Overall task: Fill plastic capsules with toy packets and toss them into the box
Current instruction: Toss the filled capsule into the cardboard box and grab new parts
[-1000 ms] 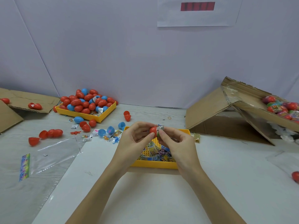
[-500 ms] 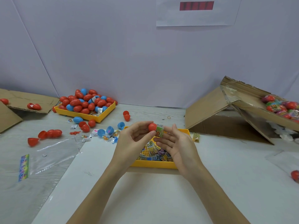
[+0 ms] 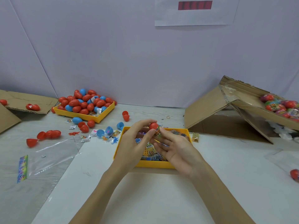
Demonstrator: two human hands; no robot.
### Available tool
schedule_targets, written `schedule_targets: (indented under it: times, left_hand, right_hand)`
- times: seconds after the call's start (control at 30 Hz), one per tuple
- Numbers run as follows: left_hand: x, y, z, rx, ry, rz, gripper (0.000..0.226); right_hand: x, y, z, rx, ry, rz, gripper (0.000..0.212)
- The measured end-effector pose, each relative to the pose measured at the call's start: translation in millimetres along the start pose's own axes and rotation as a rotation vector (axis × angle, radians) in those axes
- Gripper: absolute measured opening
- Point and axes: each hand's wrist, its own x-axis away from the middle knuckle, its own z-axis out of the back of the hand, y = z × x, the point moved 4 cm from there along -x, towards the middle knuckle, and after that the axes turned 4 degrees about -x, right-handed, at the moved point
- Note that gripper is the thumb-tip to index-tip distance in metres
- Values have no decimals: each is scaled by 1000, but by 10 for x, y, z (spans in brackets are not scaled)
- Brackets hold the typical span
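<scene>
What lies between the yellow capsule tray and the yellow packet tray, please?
In the head view, loose blue capsule halves, red capsules, small packets and a blue toy figure lie scattered there.

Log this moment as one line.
left hand: pinches red capsule | right hand: straight fingers touch toy packet | both above yellow tray | box: capsule not yet tossed

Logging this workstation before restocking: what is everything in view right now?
red capsule: one, red, held mid-air, centre
toy packet: one, green-orange, against the capsule
near tray: one, yellow, centre, holds packets
far tray: one, yellow, back left, heaped with capsules
loose capsules: several, red and blue, table left
cardboard box: one, brown, right, filled capsules inside
plastic bag: one, clear, left
left hand: one, pinches the red capsule
right hand: one, fingers straight, at the packet
</scene>
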Motion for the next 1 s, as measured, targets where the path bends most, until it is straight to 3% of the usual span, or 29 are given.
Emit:
schedule_targets:
  times: [0.17,0.33,0.43,0.6,0.7,0.83,1.0]
  left_hand:
    - [-4,27,-22,-14,-33,-4,38]
    - [8,27,-39,47,14,2,34]
    - [8,-4,-42,99,32,29,29]
    - [19,24,-43,121,41,28,27]
    - [19,38,-32,165,26,66,29]
    - [6,53,-16,178,-132,84,26]
    - [-11,7,36,52,-100,45,28]
  right_hand:
    - [8,30,-52,-68,-51,-98,27]
    - [6,47,-59,-112,-54,-114,31]
    - [10,42,-59,-105,-44,-111,22]
    - [12,31,-63,-117,-55,-96,39]
    - [4,36,-63,-103,-69,-95,32]
    - [3,23,-48,90,-44,-28,33]
    - [26,-6,-37,286,-102,50,34]
